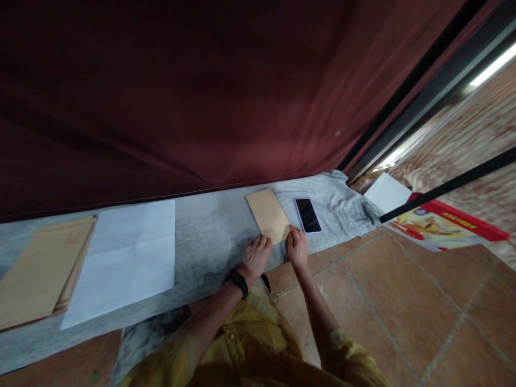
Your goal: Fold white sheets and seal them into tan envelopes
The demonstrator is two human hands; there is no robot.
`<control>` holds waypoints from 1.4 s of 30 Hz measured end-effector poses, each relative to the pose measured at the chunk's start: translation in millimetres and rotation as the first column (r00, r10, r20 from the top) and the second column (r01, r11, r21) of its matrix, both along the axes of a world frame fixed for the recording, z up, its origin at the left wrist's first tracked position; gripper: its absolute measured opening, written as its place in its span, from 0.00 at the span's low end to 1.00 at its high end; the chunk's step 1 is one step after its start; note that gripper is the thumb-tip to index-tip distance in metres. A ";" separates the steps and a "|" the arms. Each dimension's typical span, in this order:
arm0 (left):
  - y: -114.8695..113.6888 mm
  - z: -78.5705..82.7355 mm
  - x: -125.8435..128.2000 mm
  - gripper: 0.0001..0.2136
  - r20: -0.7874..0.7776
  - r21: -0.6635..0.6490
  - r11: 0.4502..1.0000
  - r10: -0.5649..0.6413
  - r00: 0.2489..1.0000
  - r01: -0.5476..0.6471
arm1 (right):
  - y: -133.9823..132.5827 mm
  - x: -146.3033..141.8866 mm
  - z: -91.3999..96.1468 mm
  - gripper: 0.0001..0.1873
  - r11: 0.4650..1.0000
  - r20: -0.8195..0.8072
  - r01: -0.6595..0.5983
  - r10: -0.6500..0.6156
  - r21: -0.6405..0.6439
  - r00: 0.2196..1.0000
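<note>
A flat tan paper envelope (269,214) lies at a slant on the grey cloth before me. My left hand (257,255), with a black band on its wrist, has its fingers curled at the envelope's near left corner. At the near right corner, my right hand (297,245) pinches the edge between thumb and fingers. Just right of the envelope rests a phone (308,215) with a dark screen and a pale purple case, apart from my right hand. The undersides of both hands' fingers are partly hidden.
Grey cloth (209,236) covers the long narrow surface. Left of me lie white paper sheets (129,252) and a stack of larger brown envelopes (48,263). A dark red curtain (201,97) hangs behind. Beyond a black bar at right, a printed red-and-yellow box (443,223) sits near the tiled floor (387,290).
</note>
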State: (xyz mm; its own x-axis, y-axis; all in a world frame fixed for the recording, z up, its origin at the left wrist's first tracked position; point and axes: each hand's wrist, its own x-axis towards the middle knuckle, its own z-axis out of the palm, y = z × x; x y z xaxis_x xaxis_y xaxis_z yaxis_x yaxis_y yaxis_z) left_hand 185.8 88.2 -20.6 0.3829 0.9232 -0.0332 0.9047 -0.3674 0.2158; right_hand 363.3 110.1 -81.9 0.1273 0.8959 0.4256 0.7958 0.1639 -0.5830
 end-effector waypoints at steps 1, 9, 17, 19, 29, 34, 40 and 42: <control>-0.4 -0.9 0.7 0.11 0.000 0.004 1.000 0.003 1.000 -0.003 | -1.0 -1.4 -1.0 0.22 1.000 0.026 0.009 -0.009 0.000 1.000; -0.8 -4.8 4.1 0.13 -0.011 0.056 0.995 0.088 0.996 -0.088 | -5.4 -9.3 -2.8 0.22 0.989 0.168 0.147 -0.145 -0.005 0.975; -4.0 -8.0 6.2 0.15 -0.012 0.091 0.994 0.061 0.998 -0.059 | -4.0 -9.0 -0.6 0.22 0.986 0.190 0.165 -0.159 -0.012 0.969; -4.9 -6.6 5.6 0.15 -0.008 0.097 0.994 0.049 0.999 -0.048 | -3.5 -8.9 -0.6 0.22 0.984 0.189 0.177 -0.171 -0.014 0.967; -4.0 -9.5 1.6 0.14 0.032 0.097 0.995 0.007 0.999 -0.010 | -4.0 -9.4 0.3 0.23 0.980 0.217 0.195 -0.185 -0.025 0.958; -4.3 -9.8 4.1 0.14 0.050 0.077 0.997 0.018 0.999 -0.021 | -5.5 -8.9 1.9 0.23 0.983 0.235 0.181 -0.169 -0.029 0.957; -12.8 -2.1 -5.7 0.15 0.071 0.061 0.998 -0.005 0.997 0.001 | -7.5 -6.6 0.4 0.24 0.986 0.202 0.165 -0.157 -0.025 0.967; -20.7 -0.5 -19.6 0.16 0.125 0.063 0.997 -0.044 0.991 0.037 | -7.4 -5.9 -0.7 0.26 0.988 0.167 0.153 -0.148 -0.019 0.975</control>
State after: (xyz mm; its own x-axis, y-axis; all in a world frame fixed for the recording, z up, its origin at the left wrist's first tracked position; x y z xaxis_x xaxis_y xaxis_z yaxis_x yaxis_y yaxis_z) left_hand 166.2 67.5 -21.1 0.4177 0.9056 0.0728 0.8557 -0.4191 0.3036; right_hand 357.4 102.8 -82.6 0.1922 0.8849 0.4242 0.8952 0.0190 -0.4452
